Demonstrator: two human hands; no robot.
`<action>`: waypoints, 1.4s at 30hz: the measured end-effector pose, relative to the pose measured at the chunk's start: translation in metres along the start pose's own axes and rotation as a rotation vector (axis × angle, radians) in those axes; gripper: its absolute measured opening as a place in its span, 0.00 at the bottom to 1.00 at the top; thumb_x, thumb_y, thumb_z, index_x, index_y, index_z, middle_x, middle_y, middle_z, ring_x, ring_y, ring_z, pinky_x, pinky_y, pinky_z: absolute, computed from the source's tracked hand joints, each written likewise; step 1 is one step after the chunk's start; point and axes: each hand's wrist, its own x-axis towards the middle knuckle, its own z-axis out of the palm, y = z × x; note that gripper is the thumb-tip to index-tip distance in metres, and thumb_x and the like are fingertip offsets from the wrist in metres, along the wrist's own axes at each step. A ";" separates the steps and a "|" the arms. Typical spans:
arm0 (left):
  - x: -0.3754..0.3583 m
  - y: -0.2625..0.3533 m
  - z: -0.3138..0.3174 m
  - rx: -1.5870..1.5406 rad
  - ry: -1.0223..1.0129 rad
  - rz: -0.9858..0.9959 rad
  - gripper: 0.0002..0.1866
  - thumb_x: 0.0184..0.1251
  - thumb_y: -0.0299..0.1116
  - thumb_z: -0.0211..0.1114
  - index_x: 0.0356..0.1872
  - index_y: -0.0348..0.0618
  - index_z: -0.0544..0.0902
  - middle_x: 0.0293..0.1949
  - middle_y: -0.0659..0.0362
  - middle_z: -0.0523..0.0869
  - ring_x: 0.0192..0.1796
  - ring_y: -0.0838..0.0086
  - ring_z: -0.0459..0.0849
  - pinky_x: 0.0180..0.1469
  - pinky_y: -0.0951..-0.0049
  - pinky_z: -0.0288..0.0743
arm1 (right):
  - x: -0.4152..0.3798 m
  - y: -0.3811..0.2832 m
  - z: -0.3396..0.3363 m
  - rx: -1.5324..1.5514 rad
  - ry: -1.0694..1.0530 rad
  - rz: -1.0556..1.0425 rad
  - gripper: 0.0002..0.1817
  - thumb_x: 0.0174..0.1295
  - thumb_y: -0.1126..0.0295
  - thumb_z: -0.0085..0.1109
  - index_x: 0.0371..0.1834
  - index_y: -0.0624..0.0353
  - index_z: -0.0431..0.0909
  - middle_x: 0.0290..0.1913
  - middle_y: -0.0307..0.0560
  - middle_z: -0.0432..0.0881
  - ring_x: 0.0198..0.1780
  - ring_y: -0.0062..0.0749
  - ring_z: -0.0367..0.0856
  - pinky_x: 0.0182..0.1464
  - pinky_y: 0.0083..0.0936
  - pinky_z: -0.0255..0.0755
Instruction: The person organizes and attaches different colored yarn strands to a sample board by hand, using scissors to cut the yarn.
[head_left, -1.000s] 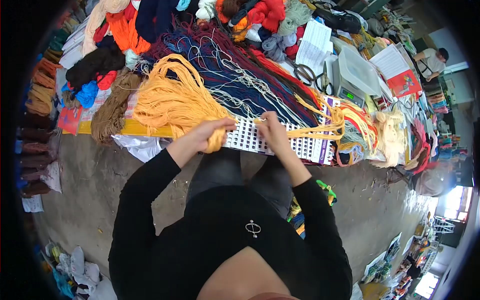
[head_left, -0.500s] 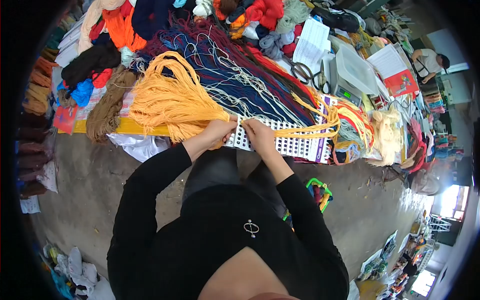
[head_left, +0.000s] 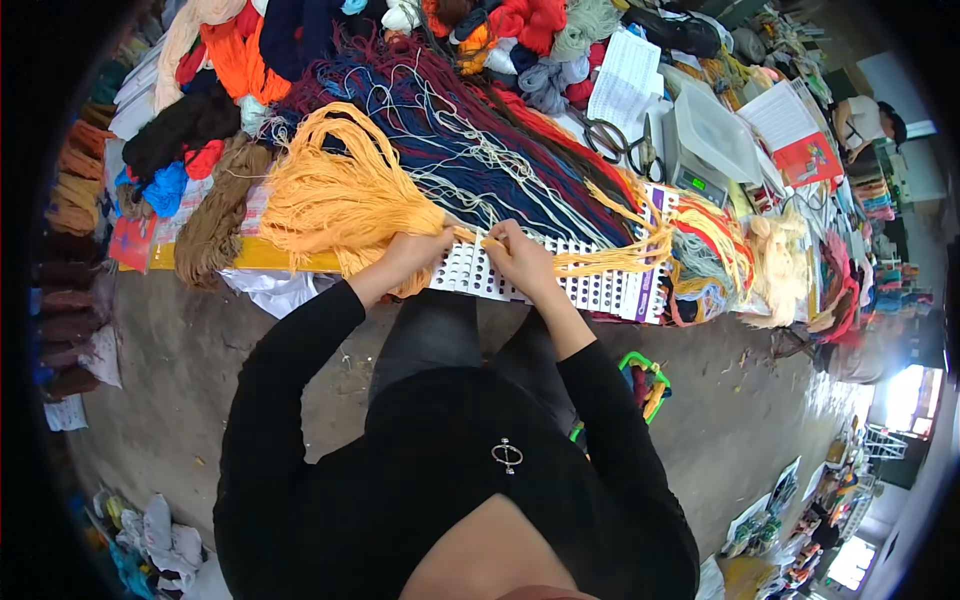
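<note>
A thick hank of yellow-orange yarn lies spread at the table's front edge. My left hand is closed on the end of this yarn, beside a stack of white cards with punched holes. Over the cards, the fingers of my right hand are pinched on yellow yarn, and a short length of it spans the space between my hands. Yellow strands run from the cards' right part in a loop. What my right fingertips press against is partly hidden.
Dark blue and maroon yarn covers the table behind the cards. Scissors and a digital scale with a clear tray lie at the back right. A green basket stands on the floor. Another person is at far right.
My hands have moved apart, the left one slightly to the left and the right one slightly to the right. More of the cards' left end shows. The distant person has bent or shifted.
</note>
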 end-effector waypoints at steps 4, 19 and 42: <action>-0.002 0.022 -0.003 -0.245 -0.048 -0.478 0.15 0.66 0.40 0.56 0.30 0.37 0.81 0.20 0.62 0.79 0.14 0.82 0.68 0.18 0.80 0.60 | 0.001 0.000 0.004 -0.021 -0.009 0.007 0.16 0.62 0.54 0.53 0.48 0.48 0.70 0.28 0.42 0.82 0.32 0.40 0.82 0.34 0.34 0.70; -0.014 0.081 -0.055 -0.849 -0.265 -0.340 0.18 0.73 0.39 0.52 0.57 0.39 0.71 0.22 0.66 0.75 0.15 0.91 0.59 0.15 0.93 0.52 | -0.012 -0.004 0.028 -0.124 0.261 -0.042 0.12 0.65 0.58 0.52 0.46 0.50 0.71 0.28 0.48 0.83 0.30 0.48 0.82 0.31 0.40 0.72; -0.061 0.121 -0.067 -0.759 0.112 -0.164 0.10 0.68 0.37 0.60 0.41 0.41 0.81 0.22 0.71 0.73 0.18 0.92 0.65 0.17 0.89 0.53 | -0.008 -0.016 0.029 -0.219 0.385 -0.231 0.09 0.52 0.64 0.62 0.36 0.51 0.77 0.34 0.43 0.76 0.28 0.43 0.79 0.31 0.37 0.72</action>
